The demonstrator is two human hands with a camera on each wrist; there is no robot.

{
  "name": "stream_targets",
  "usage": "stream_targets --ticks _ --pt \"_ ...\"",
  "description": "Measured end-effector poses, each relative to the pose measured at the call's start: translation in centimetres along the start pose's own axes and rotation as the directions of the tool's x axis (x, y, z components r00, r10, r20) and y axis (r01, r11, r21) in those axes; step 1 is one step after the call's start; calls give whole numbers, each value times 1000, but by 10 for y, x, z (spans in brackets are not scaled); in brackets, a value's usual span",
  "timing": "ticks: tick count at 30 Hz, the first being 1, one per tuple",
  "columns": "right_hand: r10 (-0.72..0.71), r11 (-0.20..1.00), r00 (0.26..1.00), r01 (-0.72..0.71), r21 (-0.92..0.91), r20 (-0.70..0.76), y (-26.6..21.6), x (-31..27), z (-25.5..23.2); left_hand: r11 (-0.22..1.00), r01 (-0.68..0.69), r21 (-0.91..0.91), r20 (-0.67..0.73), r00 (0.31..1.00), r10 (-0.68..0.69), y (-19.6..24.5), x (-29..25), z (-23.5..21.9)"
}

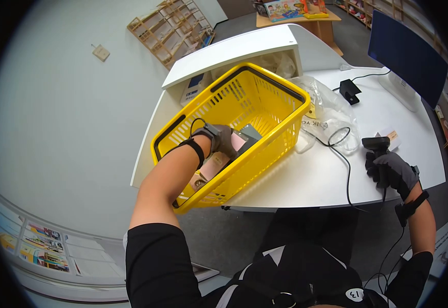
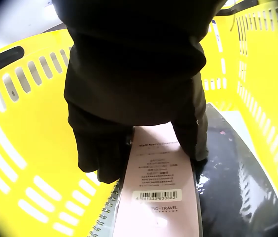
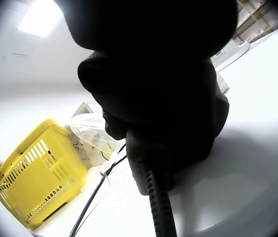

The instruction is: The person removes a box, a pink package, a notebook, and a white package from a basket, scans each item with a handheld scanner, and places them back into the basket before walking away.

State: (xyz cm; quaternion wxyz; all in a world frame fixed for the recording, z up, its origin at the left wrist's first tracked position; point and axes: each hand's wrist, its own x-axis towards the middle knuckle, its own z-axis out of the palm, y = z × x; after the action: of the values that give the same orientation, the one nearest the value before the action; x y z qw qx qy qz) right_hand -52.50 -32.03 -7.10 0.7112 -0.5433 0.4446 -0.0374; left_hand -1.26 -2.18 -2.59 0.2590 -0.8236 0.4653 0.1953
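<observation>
A yellow basket (image 1: 265, 154) stands at the left of the white counter. My gloved left hand (image 1: 223, 141) reaches down inside it. In the left wrist view that hand (image 2: 134, 108) grips a pink packaged journal (image 2: 154, 173) with a barcode, fingers on both its sides. Beside the journal lie a dark glossy item (image 2: 232, 173) and a spiral-bound edge (image 2: 104, 210). My gloved right hand (image 1: 396, 172) holds a black handheld scanner (image 1: 376, 143) by its handle at the counter's right; in the right wrist view the hand (image 3: 154, 103) is dark, with the ribbed cord (image 3: 159, 207) below.
A clear plastic bag (image 1: 332, 102) lies right of the basket, with a black cable (image 1: 348, 169) looping near it. Behind the scanner is a small card (image 1: 392, 137). A monitor (image 1: 408, 56) and a black stand (image 1: 349, 91) occupy the counter's back right.
</observation>
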Motion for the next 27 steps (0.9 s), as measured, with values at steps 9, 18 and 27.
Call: stream_targets --ticks 9,18,27 --pt "115 987 992 -107 -122 57 -11 -1 -6 999 -6 46 -189 982 14 -3 -16 6" --pt "10 996 998 -4 -94 63 0 7 -6 1000 11 -22 -461 887 -20 -2 -64 -91" --pt "-52 994 989 64 -84 140 7 19 -11 728 -551 -409 -811 585 -13 94 -154 -208"
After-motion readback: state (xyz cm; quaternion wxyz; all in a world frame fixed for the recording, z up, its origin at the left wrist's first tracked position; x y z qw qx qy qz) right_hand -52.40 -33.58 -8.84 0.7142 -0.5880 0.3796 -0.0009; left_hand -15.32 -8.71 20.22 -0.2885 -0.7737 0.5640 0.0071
